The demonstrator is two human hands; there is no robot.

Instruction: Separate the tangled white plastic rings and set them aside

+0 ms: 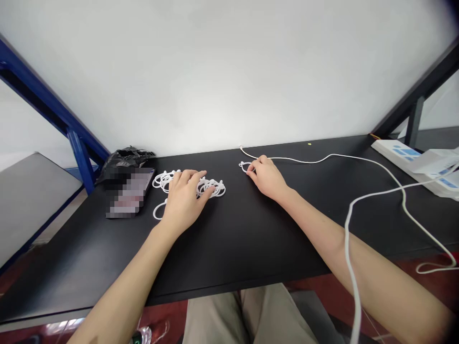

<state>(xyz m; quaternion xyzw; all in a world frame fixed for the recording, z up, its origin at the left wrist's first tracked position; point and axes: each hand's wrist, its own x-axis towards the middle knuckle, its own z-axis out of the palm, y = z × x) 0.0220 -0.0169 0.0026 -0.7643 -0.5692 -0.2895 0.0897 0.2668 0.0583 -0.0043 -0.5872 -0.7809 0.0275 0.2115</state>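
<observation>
A tangle of thin white cords lies on the black table. My left hand rests flat on top of that tangle with its fingers stretched out. My right hand is to the right, fingers curled and pinched on a small loop of a long white cable. That cable runs right across the table, over the front edge and across my right forearm.
A blurred phone-like object and a crumpled black plastic bag sit at the table's left. White boxes with blue print lie at the far right. A blue frame stands left, a white wall behind.
</observation>
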